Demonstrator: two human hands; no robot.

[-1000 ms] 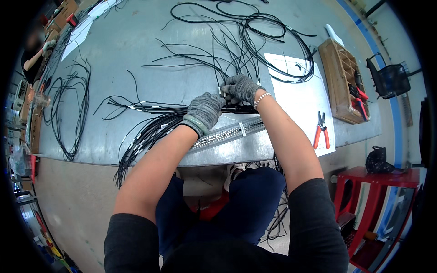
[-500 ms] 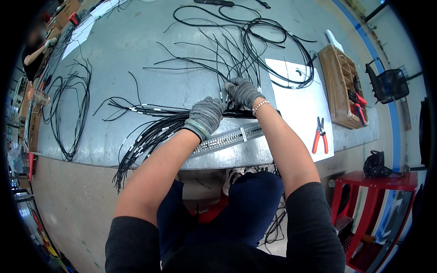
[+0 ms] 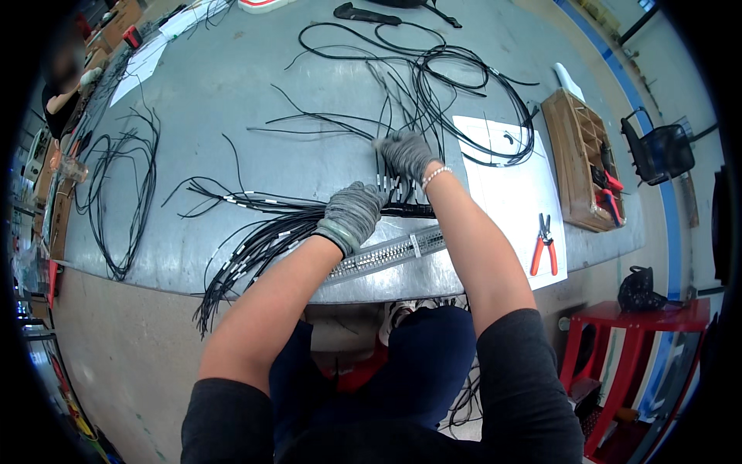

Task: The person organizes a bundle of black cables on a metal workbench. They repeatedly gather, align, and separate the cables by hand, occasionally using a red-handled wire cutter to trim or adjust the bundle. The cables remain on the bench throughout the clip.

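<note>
My left hand (image 3: 352,215), in a grey knit glove, is closed round a thick bundle of black cables (image 3: 297,209) near the table's front edge. Many cable ends with white sleeves fan out to the left of it. Farther away and slightly right, my right hand (image 3: 407,156), gloved too with a beaded bracelet at the wrist, has its fingers pinched together on thin black wires (image 3: 389,108). Those wires rise from the black-wrapped part of the bundle (image 3: 410,209); the exact ones between the fingertips are hidden. A clear strip with rows of metal pieces (image 3: 379,256) lies just in front of the bundle.
Red-handled wire strippers (image 3: 544,251) lie on white paper (image 3: 502,201) at right, beside a wooden tool box (image 3: 564,155). Coiled black cable (image 3: 471,58) rests at the back, another loop (image 3: 97,209) at left. A co-worker (image 3: 62,85) stands far left. A red stand (image 3: 618,313) is right.
My right hand has moved away from the bundle, pulling wires along. My left hand keeps its hold. The whole view has shifted, so the table sits a little lower in the picture.
</note>
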